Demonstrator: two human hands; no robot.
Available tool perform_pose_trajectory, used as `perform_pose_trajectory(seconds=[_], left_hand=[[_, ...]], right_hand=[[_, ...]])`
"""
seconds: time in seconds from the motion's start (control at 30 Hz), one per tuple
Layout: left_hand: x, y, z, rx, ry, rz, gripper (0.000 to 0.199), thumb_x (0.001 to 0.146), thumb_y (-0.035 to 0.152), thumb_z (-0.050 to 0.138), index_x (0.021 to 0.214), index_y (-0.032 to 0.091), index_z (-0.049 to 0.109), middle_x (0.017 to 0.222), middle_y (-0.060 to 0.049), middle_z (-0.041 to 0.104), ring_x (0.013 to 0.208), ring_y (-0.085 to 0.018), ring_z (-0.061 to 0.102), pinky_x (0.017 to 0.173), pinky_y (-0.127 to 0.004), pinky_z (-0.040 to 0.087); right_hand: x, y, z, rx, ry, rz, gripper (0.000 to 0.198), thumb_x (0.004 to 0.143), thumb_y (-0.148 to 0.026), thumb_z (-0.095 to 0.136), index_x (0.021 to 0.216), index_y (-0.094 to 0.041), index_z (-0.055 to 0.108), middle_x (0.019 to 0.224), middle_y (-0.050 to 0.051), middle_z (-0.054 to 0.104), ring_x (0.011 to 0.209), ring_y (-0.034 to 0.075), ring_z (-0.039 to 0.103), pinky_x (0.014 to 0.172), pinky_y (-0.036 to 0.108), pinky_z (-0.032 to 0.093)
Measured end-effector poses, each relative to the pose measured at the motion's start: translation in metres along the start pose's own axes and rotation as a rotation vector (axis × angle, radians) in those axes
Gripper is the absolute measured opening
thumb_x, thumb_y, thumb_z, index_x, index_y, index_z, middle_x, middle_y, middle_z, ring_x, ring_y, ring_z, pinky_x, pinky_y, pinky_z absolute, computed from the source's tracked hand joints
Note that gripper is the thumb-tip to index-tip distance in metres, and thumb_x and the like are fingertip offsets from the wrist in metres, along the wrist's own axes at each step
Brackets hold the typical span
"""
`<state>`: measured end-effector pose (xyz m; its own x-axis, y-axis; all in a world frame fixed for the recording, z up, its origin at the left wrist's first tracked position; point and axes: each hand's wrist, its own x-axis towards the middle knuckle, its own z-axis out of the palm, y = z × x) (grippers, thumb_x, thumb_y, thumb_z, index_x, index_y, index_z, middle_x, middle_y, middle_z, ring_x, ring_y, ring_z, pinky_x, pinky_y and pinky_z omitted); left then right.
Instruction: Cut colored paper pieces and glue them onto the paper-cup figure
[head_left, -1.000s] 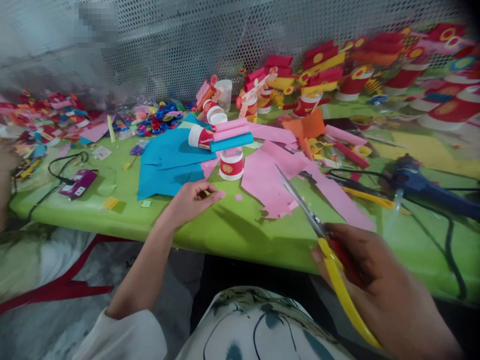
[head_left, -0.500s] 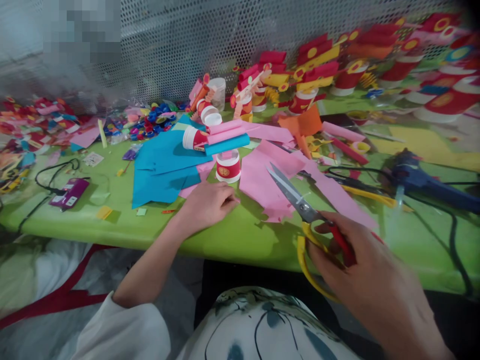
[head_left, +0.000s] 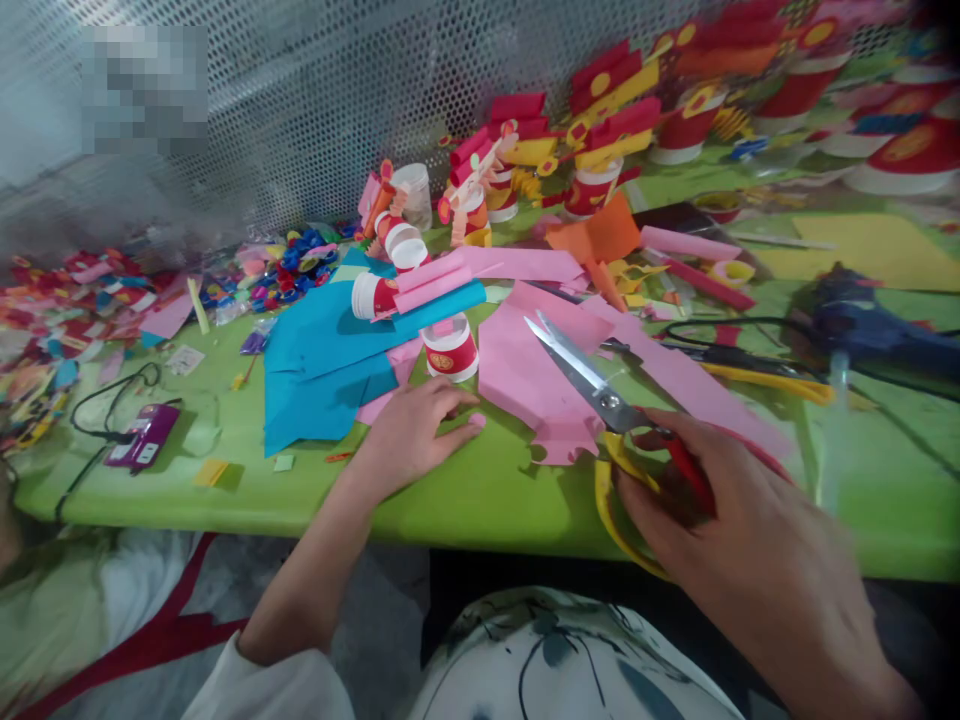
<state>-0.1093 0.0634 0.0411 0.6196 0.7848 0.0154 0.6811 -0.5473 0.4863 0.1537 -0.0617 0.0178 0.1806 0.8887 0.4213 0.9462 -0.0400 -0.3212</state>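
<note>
My right hand (head_left: 742,530) is wrapped round the yellow and red handles of a pair of scissors (head_left: 581,380). Their blades are slightly apart and point away over the pink paper (head_left: 517,370). My left hand (head_left: 409,435) rests at the green tabletop, holding nothing I can make out, thumb and forefinger apart. A small pink spot shows at its thumb tip; I cannot tell whether it is nail or paper. Just beyond that hand stands a red and white paper cup (head_left: 450,350), with pink and blue paper rolls (head_left: 439,290) above it.
Blue paper sheets (head_left: 322,370) lie left of the cup. A purple device (head_left: 142,438) with a cable is farther left. On the right are a glue gun (head_left: 877,310) and a second yellow-handled tool (head_left: 772,382). Several decorated cups (head_left: 596,185) line the back by the perforated panel.
My left hand's fingers have spread from a more closed pose. The scissors remain in my right hand, blades a little wider apart. The view has shifted slightly.
</note>
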Motion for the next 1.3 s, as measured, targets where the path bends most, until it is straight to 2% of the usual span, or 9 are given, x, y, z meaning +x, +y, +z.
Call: perform_pose_trajectory(seconds=[0.13,0.3,0.43,0.57,0.67,0.77,0.83,1.0,1.3], left_hand=[[-0.003,-0.004,0.003,0.028,0.002,0.024,0.032,0.107,0.047,0.060,0.119,0.023,0.079,0.115,-0.008,0.077,0.108,-0.026,0.072,0.093,-0.041,0.051],[-0.005,-0.005,0.004,0.011,0.007,0.041,0.028,0.107,0.043,0.061,0.114,0.023,0.081,0.107,-0.007,0.076,0.101,-0.023,0.072,0.089,-0.040,0.050],[-0.006,-0.005,0.003,-0.015,0.033,-0.002,0.024,0.104,0.042,0.066,0.104,0.022,0.080,0.105,-0.006,0.076,0.099,-0.023,0.071,0.087,-0.038,0.051],[-0.008,-0.008,0.002,-0.073,0.081,-0.036,0.024,0.102,0.041,0.070,0.113,0.020,0.076,0.105,-0.007,0.076,0.096,-0.022,0.071,0.087,-0.036,0.055],[-0.009,-0.014,0.001,-0.129,0.139,-0.049,0.020,0.104,0.030,0.065,0.117,0.019,0.076,0.110,-0.009,0.079,0.101,-0.023,0.073,0.090,-0.037,0.056],[-0.011,-0.018,0.000,-0.183,0.207,-0.009,0.022,0.102,0.013,0.059,0.109,0.021,0.079,0.110,-0.008,0.079,0.105,-0.022,0.074,0.092,-0.036,0.055],[-0.012,-0.019,0.000,-0.195,0.191,0.054,0.027,0.098,0.008,0.061,0.103,0.023,0.083,0.105,-0.006,0.077,0.102,-0.021,0.074,0.088,-0.035,0.055],[-0.013,-0.016,0.003,0.012,0.134,0.093,0.034,0.096,0.006,0.062,0.105,0.028,0.087,0.106,-0.004,0.077,0.097,-0.021,0.075,0.082,-0.037,0.050],[-0.011,-0.018,0.005,0.087,0.163,0.067,0.031,0.099,0.011,0.063,0.112,0.028,0.086,0.109,-0.005,0.080,0.095,-0.020,0.075,0.082,-0.039,0.049]], right_hand=[[0.004,-0.002,0.008,-0.016,0.018,0.018,0.046,0.095,-0.042,0.056,0.128,-0.015,0.072,0.091,0.015,0.082,0.082,0.036,0.082,0.059,0.044,0.065],[0.008,-0.004,0.009,-0.103,-0.014,-0.119,0.050,0.101,-0.037,0.046,0.129,-0.006,0.072,0.097,0.018,0.082,0.086,0.040,0.082,0.064,0.049,0.065],[0.012,-0.007,0.007,-0.187,-0.001,-0.210,0.046,0.104,-0.031,0.045,0.128,-0.004,0.074,0.098,0.019,0.082,0.080,0.040,0.081,0.063,0.051,0.064],[0.019,-0.008,0.014,-0.209,-0.007,-0.234,0.041,0.104,-0.027,0.053,0.130,-0.004,0.075,0.100,0.019,0.081,0.077,0.035,0.079,0.064,0.046,0.061],[0.025,-0.007,0.021,-0.238,-0.029,-0.244,0.039,0.104,-0.027,0.057,0.131,-0.007,0.076,0.102,0.017,0.080,0.077,0.033,0.077,0.066,0.044,0.059],[0.029,-0.008,0.023,-0.295,-0.078,-0.236,0.039,0.105,-0.031,0.058,0.133,-0.010,0.076,0.104,0.016,0.079,0.077,0.032,0.076,0.066,0.042,0.057],[0.031,-0.010,0.021,-0.321,-0.150,-0.219,0.042,0.106,-0.033,0.059,0.138,-0.011,0.074,0.105,0.015,0.077,0.078,0.031,0.076,0.067,0.041,0.055],[0.036,-0.014,0.012,-0.323,-0.296,-0.210,0.046,0.108,-0.034,0.058,0.146,-0.012,0.069,0.111,0.018,0.075,0.092,0.036,0.075,0.073,0.042,0.055],[0.027,-0.012,0.018,-0.312,-0.206,-0.195,0.043,0.108,-0.031,0.052,0.142,-0.012,0.070,0.113,0.022,0.075,0.083,0.035,0.075,0.072,0.044,0.055]])
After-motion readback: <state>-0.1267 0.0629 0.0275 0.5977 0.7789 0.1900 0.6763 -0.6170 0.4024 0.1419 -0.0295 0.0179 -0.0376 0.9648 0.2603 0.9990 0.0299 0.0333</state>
